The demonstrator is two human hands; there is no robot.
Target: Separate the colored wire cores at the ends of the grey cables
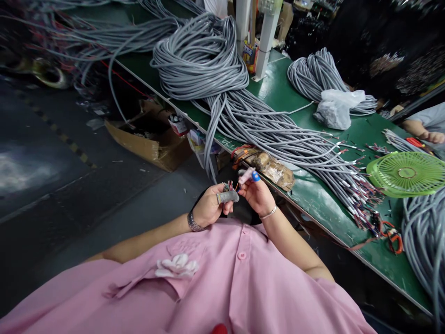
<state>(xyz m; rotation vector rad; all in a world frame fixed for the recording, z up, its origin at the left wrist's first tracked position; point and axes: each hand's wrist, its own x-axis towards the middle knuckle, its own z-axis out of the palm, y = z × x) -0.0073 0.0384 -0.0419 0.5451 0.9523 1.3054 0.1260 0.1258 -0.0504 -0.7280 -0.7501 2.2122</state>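
My left hand (210, 204), with a grey cover on its thumb, is closed on the end of a grey cable (209, 150) whose thin coloured wires (230, 186) fan out above the fingers. My right hand (257, 195) meets it from the right, its fingers pinched on one of these thin wires. Pink and blue covers wrap its fingertips. The cable runs down from the bundle on the table, and its end is partly hidden by the left fingers. Just beyond the hands, a brown taped block (274, 169) lies at the table edge.
A big coil of grey cable (201, 55) and a long cable bundle (278, 125) lie on the green table (375, 253). A green fan (406, 172), orange-handled scissors (394, 239) and a plastic bag (337, 109) are there too. A cardboard box (135, 148) stands below. Another person's hand (431, 136) shows at right.
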